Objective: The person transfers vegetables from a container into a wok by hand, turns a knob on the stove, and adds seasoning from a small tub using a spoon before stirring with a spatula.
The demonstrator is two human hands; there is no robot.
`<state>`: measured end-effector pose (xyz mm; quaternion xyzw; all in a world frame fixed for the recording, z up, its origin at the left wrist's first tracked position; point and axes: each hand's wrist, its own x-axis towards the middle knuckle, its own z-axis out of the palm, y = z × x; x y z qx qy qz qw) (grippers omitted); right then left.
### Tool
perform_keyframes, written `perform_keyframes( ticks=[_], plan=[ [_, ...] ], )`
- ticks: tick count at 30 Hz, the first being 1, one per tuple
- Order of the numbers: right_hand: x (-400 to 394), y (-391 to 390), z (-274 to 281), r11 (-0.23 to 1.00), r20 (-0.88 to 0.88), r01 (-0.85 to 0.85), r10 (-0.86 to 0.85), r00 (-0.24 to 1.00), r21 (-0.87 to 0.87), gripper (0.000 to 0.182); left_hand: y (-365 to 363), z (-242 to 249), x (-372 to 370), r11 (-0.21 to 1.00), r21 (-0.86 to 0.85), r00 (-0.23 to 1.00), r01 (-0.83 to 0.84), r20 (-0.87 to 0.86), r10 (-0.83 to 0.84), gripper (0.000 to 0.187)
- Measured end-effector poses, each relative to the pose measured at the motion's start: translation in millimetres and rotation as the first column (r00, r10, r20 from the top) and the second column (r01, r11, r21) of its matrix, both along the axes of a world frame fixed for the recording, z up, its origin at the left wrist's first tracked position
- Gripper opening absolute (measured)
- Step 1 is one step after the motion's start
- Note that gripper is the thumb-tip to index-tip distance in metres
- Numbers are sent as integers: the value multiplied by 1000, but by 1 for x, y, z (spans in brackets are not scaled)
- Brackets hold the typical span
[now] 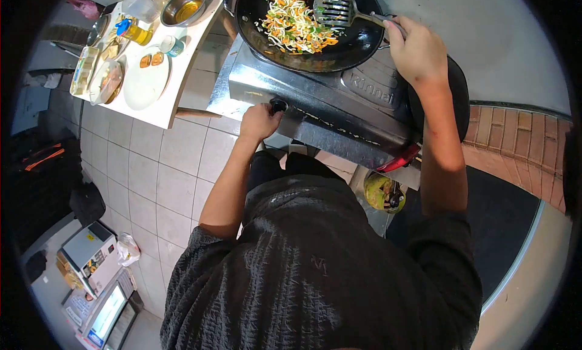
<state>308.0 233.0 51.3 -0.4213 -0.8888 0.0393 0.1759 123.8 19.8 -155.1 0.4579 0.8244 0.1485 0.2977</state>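
In the head view, my right hand (418, 50) is closed around the handle of a slotted metal spatula (334, 10). The spatula's blade rests over the right side of a dark wok (260, 42), beside a heap of bean sprouts with orange and green shreds (297, 22). Beneath the wok stands a silver gas stove (315, 95) marked Rinnai. My left hand (259, 121) grips the black stove knob (279, 105) on the stove's front, fingers wrapped around it.
On the left, a white table (163, 86) holds a metal bowl of yellow liquid (183, 9), an oil bottle (134, 32), a white plate with brown pieces (144, 86) and a plastic container (107, 82). A black lid-like round (458, 101) is right of the stove; a yellow-green bucket (379, 192) stands below.
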Motion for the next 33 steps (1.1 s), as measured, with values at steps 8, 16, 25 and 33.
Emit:
perform_keyframes(
  ticks=[8, 16, 25, 33],
  plan=[
    [8, -25, -12, 997, -85, 66, -63, 994, 30, 35, -7, 10, -19, 995, 50, 997, 81, 5, -81, 54],
    [3, -73, -32, 947, -204, 189, -138, 969, 261, 31, -22, 19, -34, 970, 138, 979, 202, -61, -196, 55],
    [-14, -142, -17, 904, -227, 350, -297, 928, 246, 28, -2, -32, -13, 942, 247, 968, 226, -169, -188, 53],
    [-13, -143, -25, 904, -255, 283, -206, 945, 320, 26, 6, -30, -14, 945, 223, 967, 240, -144, -212, 50]
  ],
)
